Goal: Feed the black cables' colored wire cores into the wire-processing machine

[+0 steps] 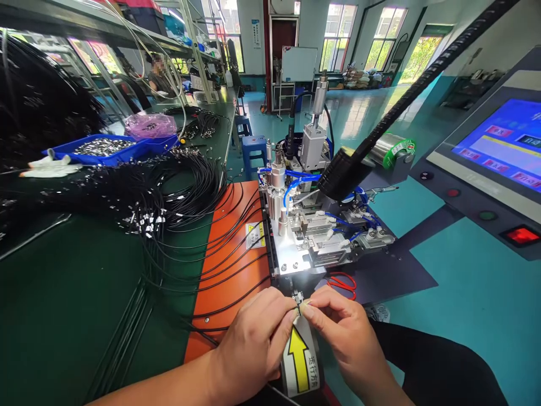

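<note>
left hand (257, 335) and right hand (349, 332) come together — fingertips pinched on a small dark piece (299, 308) — near the yellow arrow (300, 361).

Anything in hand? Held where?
Left hand and right hand seem to pinch a small dark piece together; their grip hides most of it, so which part can't be told.

Black cables (207, 180) with silvery ends spread over the left of the frame, against a dark green counter (84, 270) and an orange plate (236, 286), with a blue tray (122, 159) and a pinkish-lilac bag (150, 125) at upper left. The centre shows a silver machine (291, 248) with bright blue tubes (302, 179), red handles (346, 282) and, lower down, a black-edged yellow arrow (300, 361) on white. At right, a blue screen (518, 121) carries pink buttons above teal floor (456, 270).
</note>
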Demonstrator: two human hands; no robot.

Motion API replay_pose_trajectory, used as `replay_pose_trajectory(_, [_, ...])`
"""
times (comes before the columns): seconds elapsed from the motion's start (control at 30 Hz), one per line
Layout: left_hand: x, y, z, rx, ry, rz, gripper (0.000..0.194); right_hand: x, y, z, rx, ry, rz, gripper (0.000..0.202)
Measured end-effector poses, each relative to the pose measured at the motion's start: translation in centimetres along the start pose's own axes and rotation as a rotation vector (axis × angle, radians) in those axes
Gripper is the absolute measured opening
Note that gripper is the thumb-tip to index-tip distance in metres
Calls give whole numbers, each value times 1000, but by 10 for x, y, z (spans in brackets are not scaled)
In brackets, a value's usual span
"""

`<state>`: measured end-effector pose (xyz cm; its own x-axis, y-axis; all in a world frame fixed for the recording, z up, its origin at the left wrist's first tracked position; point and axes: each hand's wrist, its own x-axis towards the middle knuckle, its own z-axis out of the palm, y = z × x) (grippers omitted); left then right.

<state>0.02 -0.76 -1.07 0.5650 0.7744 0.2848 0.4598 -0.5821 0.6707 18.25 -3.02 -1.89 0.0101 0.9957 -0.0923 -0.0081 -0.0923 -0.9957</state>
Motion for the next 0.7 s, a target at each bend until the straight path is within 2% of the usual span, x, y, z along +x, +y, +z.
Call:
replay_pose_trajectory(0.17, [-4,6,4,-66,60,-84,21,-6,5,18,-73,130,-48,21])
replay_pose_trajectory(0.27, [-5,7,5,-39,89,-75,22,-11,8,27,-228,238,-223,16])
replay_pose_trajectory(0.33, [-5,6,4,-12,88,-61,23,-13,7,28,-325,261,-344,14])
replay_pose_trajectory(0.4, [-3,5,3,18,72,-45,23,-11,4,24,-389,209,-400,13])
replay_pose_trajectory(0.47, [-2,4,2,51,57,-18,24,-8,-1,17,-429,131,-391,15])
replay_pose_trajectory(0.7, [-2,2,3,113,27,47,26,-1,-19,-4,-441,-88,-204,20])
